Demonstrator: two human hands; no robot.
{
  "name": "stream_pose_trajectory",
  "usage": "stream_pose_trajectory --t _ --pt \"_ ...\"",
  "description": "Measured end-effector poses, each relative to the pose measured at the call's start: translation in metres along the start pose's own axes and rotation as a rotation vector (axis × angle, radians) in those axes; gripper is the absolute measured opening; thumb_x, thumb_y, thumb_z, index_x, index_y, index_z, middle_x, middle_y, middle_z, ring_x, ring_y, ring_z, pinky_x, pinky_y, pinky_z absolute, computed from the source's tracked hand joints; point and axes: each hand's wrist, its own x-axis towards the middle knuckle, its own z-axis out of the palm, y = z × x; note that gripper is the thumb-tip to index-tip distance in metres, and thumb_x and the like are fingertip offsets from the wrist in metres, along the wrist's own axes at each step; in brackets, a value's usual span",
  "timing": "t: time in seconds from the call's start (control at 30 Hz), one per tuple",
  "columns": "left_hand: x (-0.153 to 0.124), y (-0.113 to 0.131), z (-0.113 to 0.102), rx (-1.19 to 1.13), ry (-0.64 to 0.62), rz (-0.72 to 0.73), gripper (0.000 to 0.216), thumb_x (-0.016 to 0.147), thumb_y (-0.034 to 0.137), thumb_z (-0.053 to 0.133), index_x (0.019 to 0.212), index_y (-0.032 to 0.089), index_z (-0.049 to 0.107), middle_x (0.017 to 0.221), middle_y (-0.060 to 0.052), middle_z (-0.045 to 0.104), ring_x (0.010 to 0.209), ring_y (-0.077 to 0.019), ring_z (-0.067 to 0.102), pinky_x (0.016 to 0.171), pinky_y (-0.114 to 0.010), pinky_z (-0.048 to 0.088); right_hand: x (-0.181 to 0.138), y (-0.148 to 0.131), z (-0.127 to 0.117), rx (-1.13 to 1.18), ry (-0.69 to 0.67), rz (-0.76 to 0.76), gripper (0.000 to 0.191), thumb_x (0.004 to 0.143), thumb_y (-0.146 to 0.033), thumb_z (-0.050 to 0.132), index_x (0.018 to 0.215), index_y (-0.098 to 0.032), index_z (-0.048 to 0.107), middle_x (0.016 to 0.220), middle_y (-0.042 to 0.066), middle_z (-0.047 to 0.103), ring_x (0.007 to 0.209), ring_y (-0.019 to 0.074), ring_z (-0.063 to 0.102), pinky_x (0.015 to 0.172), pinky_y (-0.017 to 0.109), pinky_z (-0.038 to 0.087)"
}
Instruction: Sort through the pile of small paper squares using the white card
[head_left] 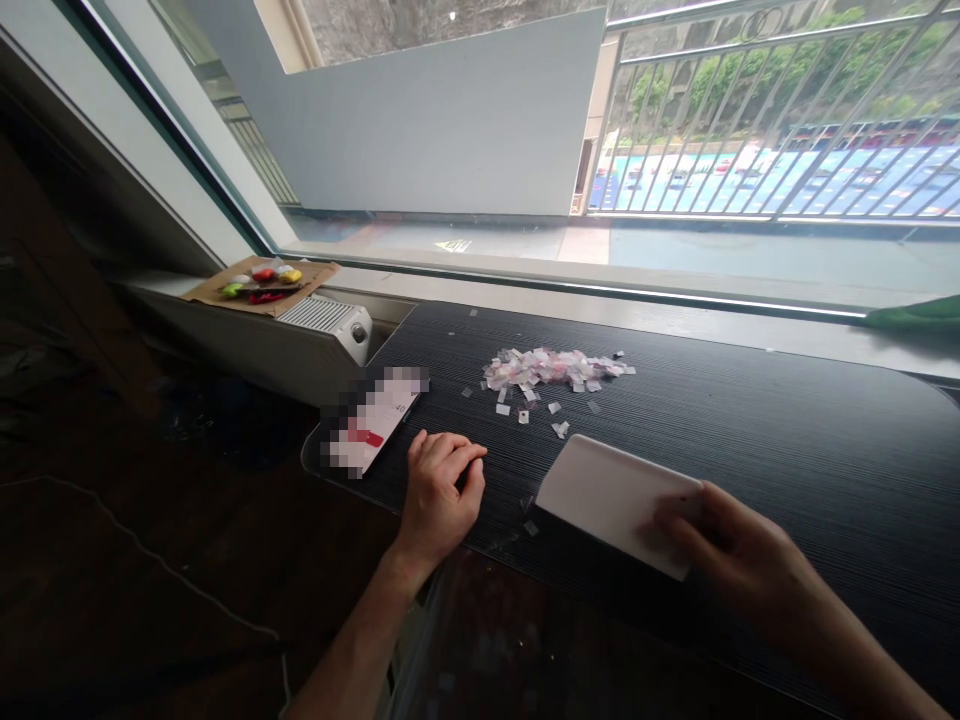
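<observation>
My right hand grips the near right end of a flat white rectangular thing. Its face is plain, its corners are rounded, and I cannot tell whether it is a pouch or a thin case. It is tilted above the front of the dark table. My left hand is by the table's front edge, fingers curled, thumb close to the index fingertip, with nothing visible in them. Beyond both hands lies a heap of small white and pinkish paper-like pieces, some scattered loose towards me. Left of my left hand lies a partly blurred-out phone-shaped thing.
A brown paper sheet with small colourful items lies on the sill at the left, beside a white slatted unit with a knob. Green cloth is at the right. A pale cord runs across the floor.
</observation>
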Motion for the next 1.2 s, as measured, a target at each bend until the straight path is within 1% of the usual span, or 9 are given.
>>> stream_pose_trajectory --t 0.1,0.2,0.27,0.5,0.67,0.8,0.97,1.13,1.2 --pt "0.0 0.0 0.0 -0.001 0.001 0.002 0.018 0.09 0.016 0.052 0.091 0.021 0.069 0.089 -0.003 0.068 0.091 -0.0204 0.064 0.108 -0.05 0.035 0.001 0.0 0.0 -0.001 -0.038 -0.004 0.029 0.086 -0.051 0.057 0.082 -0.024 0.066 0.072 0.001 0.071 0.064 0.0205 0.066 0.054 0.029 0.052" --pt "0.0 0.0 0.0 -0.006 0.001 0.005 0.018 0.09 0.015 0.052 0.092 0.021 0.069 0.089 -0.003 0.067 0.091 -0.0205 0.064 0.108 -0.05 0.036 0.006 -0.002 -0.001 0.013 0.044 0.024 0.028 0.085 -0.051 0.057 0.087 -0.024 0.066 0.077 0.003 0.074 0.067 0.0225 0.069 0.056 0.031 0.053" --pt "0.0 0.0 0.0 -0.006 -0.002 0.005 0.018 0.09 0.015 0.052 0.092 0.021 0.069 0.09 -0.003 0.067 0.091 -0.0206 0.064 0.108 -0.05 0.036 0.009 -0.006 0.002 -0.001 0.059 0.039 0.027 0.085 -0.049 0.057 0.086 -0.023 0.065 0.075 0.003 0.073 0.066 0.0224 0.068 0.055 0.031 0.052" --pt "0.0 0.001 0.0 -0.013 -0.003 -0.015 0.019 0.089 0.015 0.052 0.091 0.022 0.07 0.089 -0.003 0.068 0.091 -0.0205 0.064 0.109 -0.051 0.036 0.006 -0.032 0.017 -0.035 -0.049 -0.041 0.026 0.082 -0.044 0.056 0.068 -0.024 0.059 0.059 -0.002 0.061 0.055 0.0163 0.058 0.048 0.026 0.046" --pt "0.0 0.002 0.0 -0.01 -0.001 -0.014 0.019 0.089 0.015 0.052 0.09 0.022 0.07 0.088 -0.003 0.068 0.091 -0.0207 0.064 0.108 -0.051 0.036 -0.003 -0.021 0.021 0.019 -0.169 0.009 0.028 0.088 -0.047 0.053 0.077 -0.023 0.062 0.067 -0.001 0.064 0.061 0.0174 0.059 0.052 0.027 0.048" --pt "0.0 0.002 0.0 -0.008 -0.003 -0.013 0.019 0.09 0.015 0.052 0.091 0.022 0.069 0.089 -0.003 0.067 0.092 -0.0207 0.064 0.108 -0.051 0.036 -0.008 -0.012 0.026 0.025 -0.129 0.006 0.032 0.09 -0.051 0.052 0.08 -0.023 0.061 0.068 -0.001 0.062 0.061 0.0173 0.056 0.053 0.028 0.047" --pt "0.0 0.001 0.001 -0.006 -0.001 -0.006 0.019 0.089 0.014 0.052 0.091 0.021 0.069 0.089 -0.003 0.067 0.091 -0.0206 0.064 0.108 -0.05 0.035 -0.009 -0.016 0.029 0.054 -0.165 0.015 0.03 0.089 -0.05 0.053 0.077 -0.023 0.06 0.066 -0.001 0.061 0.061 0.0172 0.056 0.052 0.027 0.045" --pt "0.001 0.002 0.0 -0.012 0.003 -0.002 0.019 0.089 0.014 0.052 0.091 0.02 0.069 0.088 -0.003 0.067 0.09 -0.0205 0.064 0.108 -0.05 0.036 -0.009 -0.018 0.024 0.049 -0.092 0.041 0.032 0.089 -0.053 0.052 0.08 -0.024 0.062 0.067 -0.001 0.062 0.061 0.0176 0.056 0.053 0.029 0.045" --pt "0.001 0.002 0.0 -0.014 0.001 0.0 0.018 0.089 0.014 0.052 0.091 0.02 0.069 0.089 -0.003 0.067 0.09 -0.0205 0.064 0.108 -0.051 0.035 -0.01 -0.017 0.023 0.039 -0.094 0.05 0.032 0.089 -0.053 0.052 0.077 -0.024 0.061 0.066 -0.001 0.061 0.061 0.0174 0.054 0.054 0.029 0.044"
